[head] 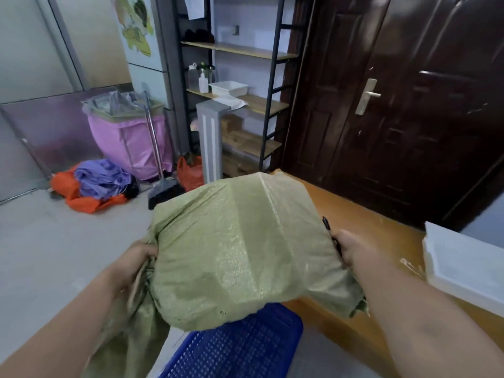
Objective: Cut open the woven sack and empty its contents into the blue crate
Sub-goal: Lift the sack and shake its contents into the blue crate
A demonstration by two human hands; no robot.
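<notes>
A bulging green woven sack [240, 249] fills the centre of the view, held up above the blue perforated crate [240, 347], whose top is partly hidden beneath it. My left hand [136, 264] grips the bunched, gathered end of the sack on the left side. My right hand [351, 251] clutches the sack's right edge together with a thin black tool [328, 229] that sticks up past my fingers; whether it is a knife or a pen is unclear. Loose sack fabric hangs down at the lower left. The sack's contents are hidden.
A wooden tabletop [362, 214] lies to the right with a white plastic box [463, 266] on it. A dark door [395, 105] stands behind. A shelf rack [245, 102], pink-lined bin [131, 137], dustpan [163, 193] and orange and purple bags [95, 186] sit on the floor at left.
</notes>
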